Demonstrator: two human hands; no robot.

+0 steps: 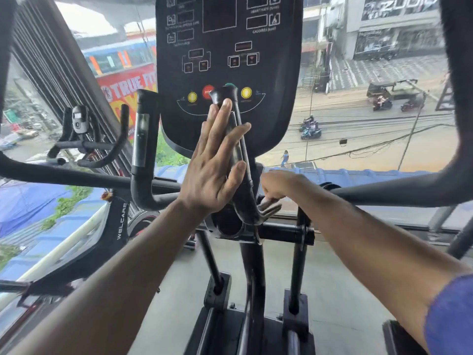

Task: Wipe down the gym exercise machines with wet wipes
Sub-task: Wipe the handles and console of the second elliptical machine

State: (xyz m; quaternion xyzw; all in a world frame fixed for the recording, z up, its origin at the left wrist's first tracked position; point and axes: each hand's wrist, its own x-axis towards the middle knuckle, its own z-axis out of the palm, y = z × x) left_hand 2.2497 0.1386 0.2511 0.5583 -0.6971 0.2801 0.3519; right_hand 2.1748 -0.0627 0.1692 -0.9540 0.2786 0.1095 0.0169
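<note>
**Black handle under a flat left hand**

Black all over, the exercise machine [252, 254] fills the middle of the view, its console [227, 60] upright in front of a big window. The left hand [213, 165] lies flat with straight, spread fingers against the right inner handle [238, 160], fingertips near its flared top end. The right hand [277, 187] sits just beside the foot of that same handle, fingers curled down over something pale and blurred; whether that is a wipe I cannot tell. The matching left inner handle [143, 152] stands apart, untouched.

Readable on the console: "CALORIES" beside a flame sign, and a red round button [207, 91] between two yellow ones; the smaller labels are too blurred. To the left, a second machine's frame [120, 221] reads "WELCARE". Outside, a red banner [128, 90] shows "TRUE FIT", cut off by the console, and a shopfront sign [401, 6] reads "ZUDIO".
</note>
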